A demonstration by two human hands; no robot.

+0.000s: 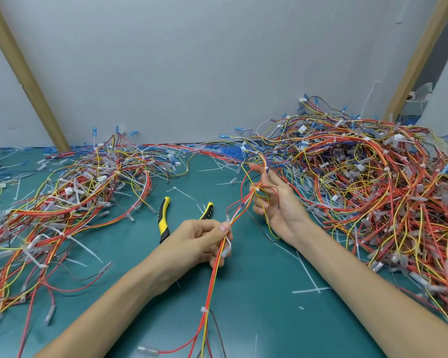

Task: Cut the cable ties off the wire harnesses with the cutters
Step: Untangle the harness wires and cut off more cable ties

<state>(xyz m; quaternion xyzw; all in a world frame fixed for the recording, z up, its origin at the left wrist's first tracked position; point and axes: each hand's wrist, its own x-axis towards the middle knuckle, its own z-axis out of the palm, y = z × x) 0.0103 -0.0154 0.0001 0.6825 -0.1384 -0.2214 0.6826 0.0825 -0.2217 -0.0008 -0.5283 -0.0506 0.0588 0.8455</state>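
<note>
Teal matting covers the desk (256, 293), which ends at a plain grey wall (192, 60) crossed by two slanting wooden posts, one at upper left (23, 71) and one at upper right (419, 55).

A large heap of harnesses (373, 189) in red, yellow, orange and blue fills the right side of the frame. A flatter tangle (75, 197) spreads over the left side. Loose white tie offcuts (312, 290) lie scattered on the mat between them.

At centre, the left hand (199, 241) has its grip closed on a wire harness (212, 280), pinching the red, yellow and white strands between thumb and forefinger. From there the strands fall toward the bottom edge, where a white cable tie (204, 310) binds them. Higher up, the right hand (277, 202) is turned palm up. Its grip is also closed on this harness, fingers curled round the looping wires, and a second tie (257, 189) sits beside the fingers.

The cutters (164, 218) lie untouched on the desk just behind the left hand. Their yellow-and-black handles are spread apart, and their head is hidden by that hand. Any marking on the handles or the connectors is too small to read.
</note>
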